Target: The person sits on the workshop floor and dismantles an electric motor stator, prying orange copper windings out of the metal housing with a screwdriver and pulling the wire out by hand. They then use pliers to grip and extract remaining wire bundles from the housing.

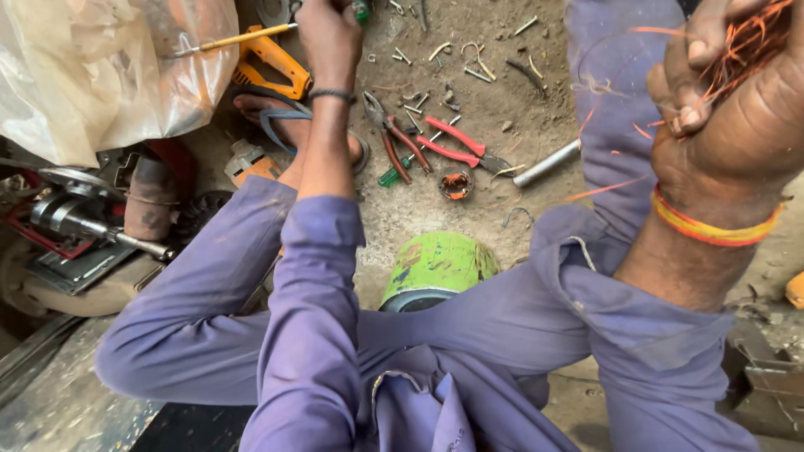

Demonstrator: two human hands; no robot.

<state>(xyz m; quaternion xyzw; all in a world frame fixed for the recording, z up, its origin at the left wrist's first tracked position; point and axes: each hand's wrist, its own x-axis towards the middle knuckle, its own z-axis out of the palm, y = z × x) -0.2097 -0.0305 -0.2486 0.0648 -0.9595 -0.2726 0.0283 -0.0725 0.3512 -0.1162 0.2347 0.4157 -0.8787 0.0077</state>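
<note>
While the right hand squeezed a bunch of orange wire, the left hand reached far out, its grip too hidden to tell, above red pliers on the floor.

The right hand clutches orange copper wire while the left hand reaches past red-handled pliers.

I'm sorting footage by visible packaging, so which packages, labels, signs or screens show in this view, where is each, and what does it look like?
Crumpled translucent plastic bag: top left, resting over the machine parts, cloudy beige with something orange showing through.
Dented green cylindrical metal housing: centre, on the dirt floor between the person's knees; chipped green paint, no label that I can make out.
No signs or screens show.
</note>
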